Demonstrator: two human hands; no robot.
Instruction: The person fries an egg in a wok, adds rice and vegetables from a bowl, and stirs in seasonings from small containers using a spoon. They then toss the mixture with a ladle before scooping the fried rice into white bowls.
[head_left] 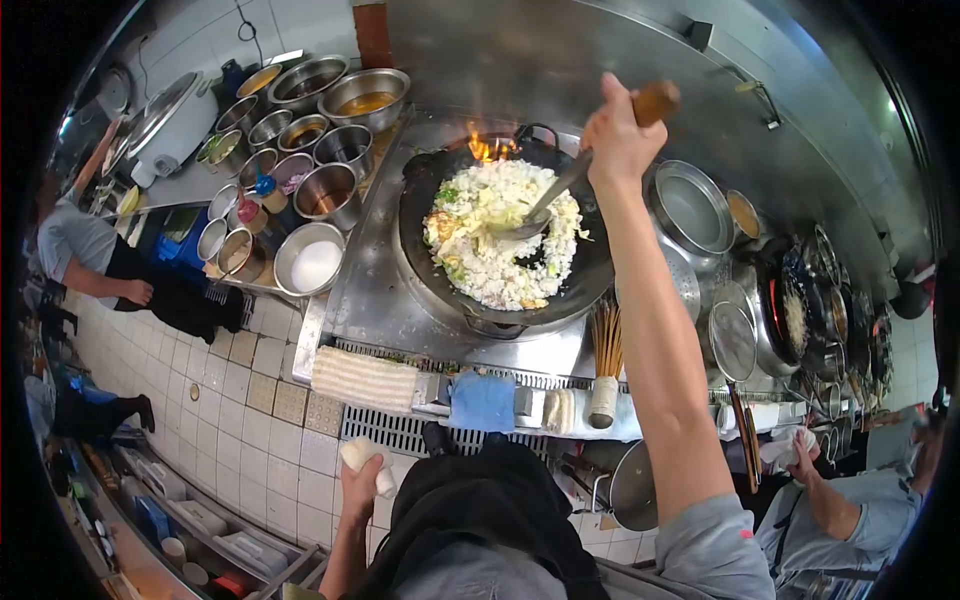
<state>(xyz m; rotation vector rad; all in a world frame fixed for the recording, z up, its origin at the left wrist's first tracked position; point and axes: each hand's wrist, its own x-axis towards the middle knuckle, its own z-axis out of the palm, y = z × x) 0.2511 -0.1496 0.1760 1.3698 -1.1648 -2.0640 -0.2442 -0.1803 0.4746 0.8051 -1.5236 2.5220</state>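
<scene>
Stirring wok (580, 285) rice, ladle (560, 190) gripped

No readable text, labels, brands, numbers or signs anywhere in this view. Checked the likely surfaces: the steel bowls (345, 95) at upper left, the white rice cooker (175, 120), the wok (500, 235), the wall panels behind the burner and the bins along the floor all show bare or too small and blurred to read.
</scene>
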